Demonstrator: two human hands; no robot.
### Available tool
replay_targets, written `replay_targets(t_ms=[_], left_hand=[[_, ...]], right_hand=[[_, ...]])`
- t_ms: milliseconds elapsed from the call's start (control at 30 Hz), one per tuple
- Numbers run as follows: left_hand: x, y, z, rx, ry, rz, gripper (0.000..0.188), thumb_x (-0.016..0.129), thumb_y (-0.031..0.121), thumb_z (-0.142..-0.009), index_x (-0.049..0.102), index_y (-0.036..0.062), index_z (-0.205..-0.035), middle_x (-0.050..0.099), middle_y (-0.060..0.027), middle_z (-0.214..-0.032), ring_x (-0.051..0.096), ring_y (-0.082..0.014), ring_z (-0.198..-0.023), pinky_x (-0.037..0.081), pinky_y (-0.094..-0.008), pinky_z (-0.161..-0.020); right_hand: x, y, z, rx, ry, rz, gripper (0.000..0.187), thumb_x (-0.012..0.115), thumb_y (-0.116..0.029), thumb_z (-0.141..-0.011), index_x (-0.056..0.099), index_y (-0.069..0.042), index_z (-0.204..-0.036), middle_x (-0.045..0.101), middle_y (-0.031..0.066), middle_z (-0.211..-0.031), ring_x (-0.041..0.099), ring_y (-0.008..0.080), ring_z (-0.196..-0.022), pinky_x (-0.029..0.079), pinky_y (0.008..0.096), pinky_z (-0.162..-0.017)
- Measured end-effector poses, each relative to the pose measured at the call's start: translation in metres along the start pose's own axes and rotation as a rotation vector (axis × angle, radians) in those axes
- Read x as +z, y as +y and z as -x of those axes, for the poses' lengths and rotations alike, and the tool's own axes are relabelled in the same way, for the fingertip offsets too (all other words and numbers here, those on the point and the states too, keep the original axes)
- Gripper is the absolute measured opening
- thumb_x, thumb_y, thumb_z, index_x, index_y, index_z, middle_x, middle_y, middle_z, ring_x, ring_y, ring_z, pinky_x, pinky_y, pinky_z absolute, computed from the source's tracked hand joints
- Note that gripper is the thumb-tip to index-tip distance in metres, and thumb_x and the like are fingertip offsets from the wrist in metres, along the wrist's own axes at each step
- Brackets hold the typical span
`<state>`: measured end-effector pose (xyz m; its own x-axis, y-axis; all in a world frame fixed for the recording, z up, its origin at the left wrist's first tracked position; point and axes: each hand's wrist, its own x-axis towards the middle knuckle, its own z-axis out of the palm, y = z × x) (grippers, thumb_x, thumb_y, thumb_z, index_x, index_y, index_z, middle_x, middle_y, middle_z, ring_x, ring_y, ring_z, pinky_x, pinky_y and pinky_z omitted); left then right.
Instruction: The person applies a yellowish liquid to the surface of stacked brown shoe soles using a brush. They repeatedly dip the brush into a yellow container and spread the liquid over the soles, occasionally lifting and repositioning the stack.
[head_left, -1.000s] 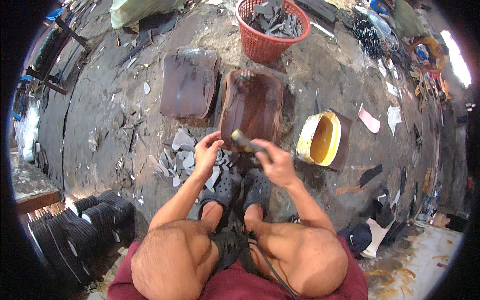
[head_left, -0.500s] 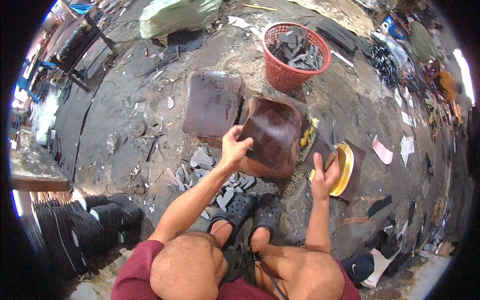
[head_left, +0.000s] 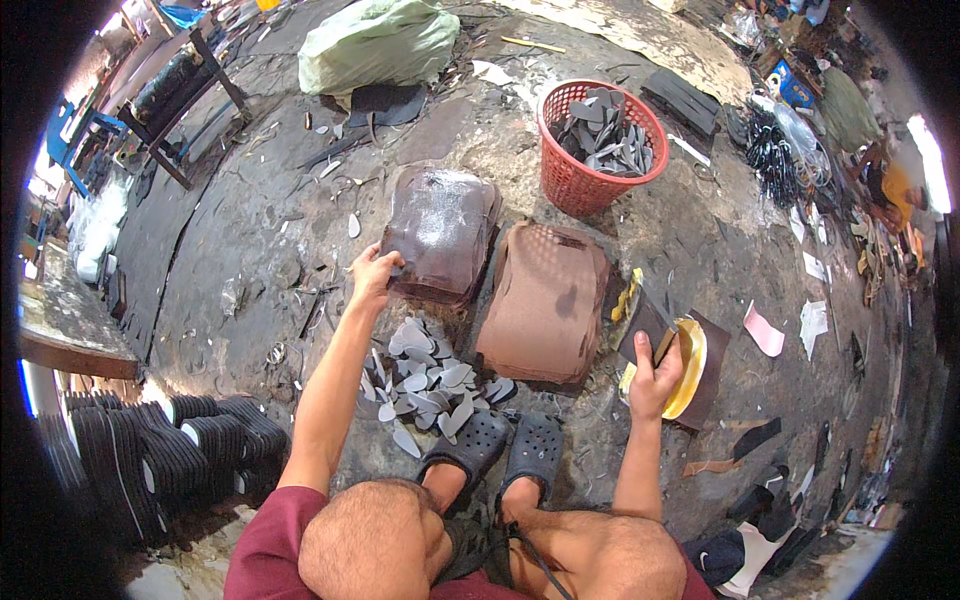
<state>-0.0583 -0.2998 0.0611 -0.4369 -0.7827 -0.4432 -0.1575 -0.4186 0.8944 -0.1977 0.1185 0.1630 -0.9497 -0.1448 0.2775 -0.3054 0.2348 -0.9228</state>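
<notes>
My left hand [head_left: 376, 275] pinches the near left corner of a glossy dark brown sheet [head_left: 440, 225], which lies on top of the left stack. Beside it, the right stack [head_left: 545, 305] shows a matt, lighter brown top sheet with darker edges. In my right hand [head_left: 652, 375] is a dark flat spreader [head_left: 650, 325] with a tan strip along one edge, gripped between thumb and fingers. Just beyond those fingers stands a shallow tub [head_left: 690, 375] smeared with yellow glue, on a dark brown board [head_left: 712, 345]. The hand hides part of the tub.
Loose grey teardrop-shaped pieces [head_left: 425, 380] lie in front of my clogs [head_left: 475, 445]. A red basket [head_left: 585, 190] with similar pieces stands beyond the stacks. Stacked black soles [head_left: 200, 445] are at the left, near a low table [head_left: 75, 350]. A pale green sack [head_left: 375, 45] lies far off.
My left hand has moved left, carrying the glossy brown sheet from above the right stack onto the left stack. The right stack's matt top is now uncovered. My right hand keeps its grip.
</notes>
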Motion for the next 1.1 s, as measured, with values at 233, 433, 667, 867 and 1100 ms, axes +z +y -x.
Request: replay_targets(t_ms=[233,433,667,867,1100], left_hand=[[0.027,0.014,0.066,0.885,0.495,-1.119,0.071,0.078,0.009,-0.071,0.055,0.0051,-0.137,0.066,-0.016,-0.116,0.062,-0.0314,-0.107,0.05,-0.0441,-0.093],[0.092,-0.093,0.164,1.251,-0.636,-1.001,0.057,0.072,0.007,-0.072,0.062,0.0023,-0.127,0.054,-0.0162,-0.142,0.046,-0.0373,-0.138,0.036,-0.0472,-0.118],[0.092,-0.122,0.155,1.142,-0.787,-1.107,0.059,0.067,0.01,-0.079,0.054,0.0033,-0.136,0.047,-0.0186,-0.149,0.039,-0.0366,-0.144,0.032,-0.0481,-0.121],[0.085,-0.088,0.217,0.727,-0.779,-0.644,0.049,0.07,0.016,-0.087,0.06,0.0019,-0.134,0.064,-0.0144,-0.132,0.055,-0.0328,-0.129,0.041,-0.0433,-0.113],[0.111,-0.142,0.194,-0.877,-0.441,0.517,0.103,0.077,0.043,-0.084,0.016,-0.0056,-0.151,0.027,-0.0279,-0.152,0.03,-0.0398,-0.144,0.033,-0.0476,-0.119]], right_hand=[[0.003,-0.003,-0.02,0.075,-0.113,0.192,0.061,0.072,-0.024,-0.094,0.049,0.019,-0.132,0.064,0.0275,-0.124,0.06,0.0299,-0.118,0.043,0.0366,-0.103],[0.099,0.006,-0.089,-0.194,-0.564,0.398,0.039,0.062,-0.02,-0.091,0.062,-0.016,-0.13,0.069,0.0115,-0.123,0.066,0.0351,-0.109,0.052,0.0444,-0.09],[0.138,0.048,0.001,-0.552,-0.724,0.892,0.039,0.058,-0.024,-0.092,0.063,-0.01,-0.128,0.069,0.0147,-0.122,0.068,0.0337,-0.108,0.055,0.0484,-0.085],[-0.032,-0.042,-0.028,-0.085,-0.192,0.407,0.038,0.066,-0.02,-0.088,0.063,-0.004,-0.123,0.072,0.0206,-0.106,0.069,0.0371,-0.105,0.052,0.0458,-0.088],[-0.125,0.067,-0.034,0.294,0.051,0.819,0.048,0.069,-0.019,-0.084,0.06,-0.004,-0.128,0.072,0.0244,-0.107,0.068,0.0423,-0.106,0.05,0.049,-0.094]])
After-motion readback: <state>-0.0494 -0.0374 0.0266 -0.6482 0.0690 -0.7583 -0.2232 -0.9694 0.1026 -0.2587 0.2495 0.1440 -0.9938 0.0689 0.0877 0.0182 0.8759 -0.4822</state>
